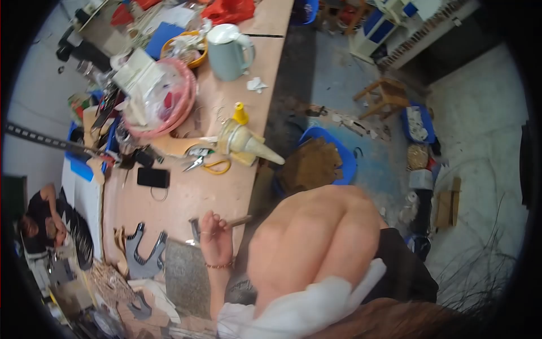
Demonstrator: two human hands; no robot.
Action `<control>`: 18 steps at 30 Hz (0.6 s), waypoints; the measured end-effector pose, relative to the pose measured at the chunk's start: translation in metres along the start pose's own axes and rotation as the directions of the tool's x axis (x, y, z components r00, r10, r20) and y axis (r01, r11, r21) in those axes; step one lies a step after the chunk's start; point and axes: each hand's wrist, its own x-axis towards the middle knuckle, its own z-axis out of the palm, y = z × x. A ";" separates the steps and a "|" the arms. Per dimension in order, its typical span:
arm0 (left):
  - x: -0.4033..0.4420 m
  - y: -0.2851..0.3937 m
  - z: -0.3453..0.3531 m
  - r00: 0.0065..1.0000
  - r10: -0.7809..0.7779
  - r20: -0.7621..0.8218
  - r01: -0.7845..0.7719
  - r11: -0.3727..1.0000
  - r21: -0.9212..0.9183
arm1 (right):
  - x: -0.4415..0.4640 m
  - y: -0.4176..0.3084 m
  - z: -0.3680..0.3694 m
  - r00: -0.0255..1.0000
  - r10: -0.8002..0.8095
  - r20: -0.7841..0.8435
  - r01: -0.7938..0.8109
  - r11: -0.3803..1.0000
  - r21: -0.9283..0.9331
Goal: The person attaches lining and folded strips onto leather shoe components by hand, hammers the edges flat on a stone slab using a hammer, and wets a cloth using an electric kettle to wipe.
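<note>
My left hand [216, 240], with a bracelet at the wrist, is over the workbench [226, 195]. Its fingers are curled round what looks like a hammer: a brown handle [241, 220] sticks out to the right, and a shiny metal part shows on the left. Very near the camera, my right hand [313, 237] fills the lower middle, knuckles up and fingers folded together. Anything inside it is hidden. Just left of my left hand lie a grey slab [192, 277] and a grey U-shaped piece [144, 254].
Up the bench lie yellow-handled scissors [216, 166], a phone [153, 177], a cone-shaped object [251, 144], a yellow bottle [240, 114], a kettle [224, 59] and a pink basket [189, 96]. A blue tub [345, 161] and stool [384, 96] stand on the floor. Another person [56, 226] sits far left.
</note>
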 end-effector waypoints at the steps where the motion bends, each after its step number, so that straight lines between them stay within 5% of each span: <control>1: 0.001 0.000 -0.001 1.000 -0.008 -0.003 0.008 1.000 -0.006 | 0.000 0.002 0.001 1.000 -0.023 -0.009 0.023 1.000 -0.002; 8: 0.009 -0.001 -0.002 0.995 -0.043 -0.093 0.052 0.994 0.093 | -0.005 0.017 0.010 0.999 -0.004 -0.034 0.001 0.995 -0.098; 12: 0.016 -0.004 -0.012 0.996 -0.057 -0.075 0.062 0.995 0.073 | -0.017 0.031 0.020 0.998 0.021 0.065 -0.020 1.000 -0.004; 14: 0.025 0.000 -0.041 0.996 -0.091 -0.010 0.092 0.993 0.069 | -0.012 0.020 0.012 0.997 0.077 0.007 -0.076 0.995 -0.065; 18: 0.026 0.001 -0.057 0.996 -0.082 -0.036 0.085 0.992 0.096 | -0.011 0.011 0.016 0.951 0.182 -0.249 -0.132 0.970 0.204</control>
